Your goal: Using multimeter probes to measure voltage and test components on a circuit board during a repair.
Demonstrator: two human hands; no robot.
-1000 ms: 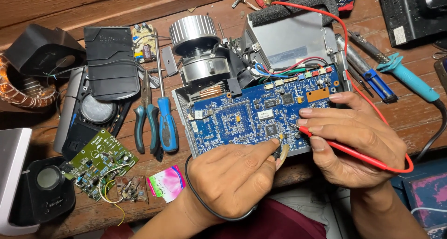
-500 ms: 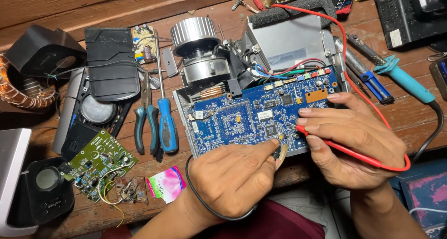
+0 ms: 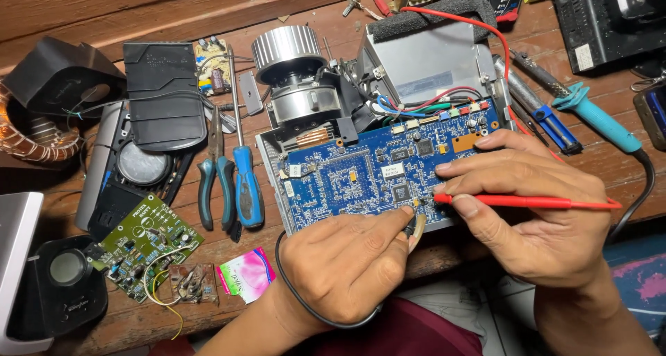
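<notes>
Probes first: the right hand (image 3: 548,210) pinches a red test probe (image 3: 527,202) between thumb and fingers, pen-fashion, its tip set on the blue circuit board (image 3: 361,183) near a small black chip; the left hand (image 3: 354,266) is curled shut around a black probe (image 3: 411,226) whose tip meets the board just beside the red one. Both probes look light, stiff and slim, best held low on the shaft as they are now, since the metal tips could slip across the closely packed solder points. The board, lying in an opened grey metal chassis (image 3: 427,72) in the middle of the wooden bench (image 3: 139,9), seems rigid but fragile, better steadied by its edges than pressed on its parts. Most of the black probe is buried in the left fist, and its lead (image 3: 298,300) loops under the wrist; exactly which contacts the tips touch is too small to tell. Blue-handled pliers (image 3: 211,183) and a screwdriver (image 3: 244,179) lie to the left, apart from the hands.
</notes>
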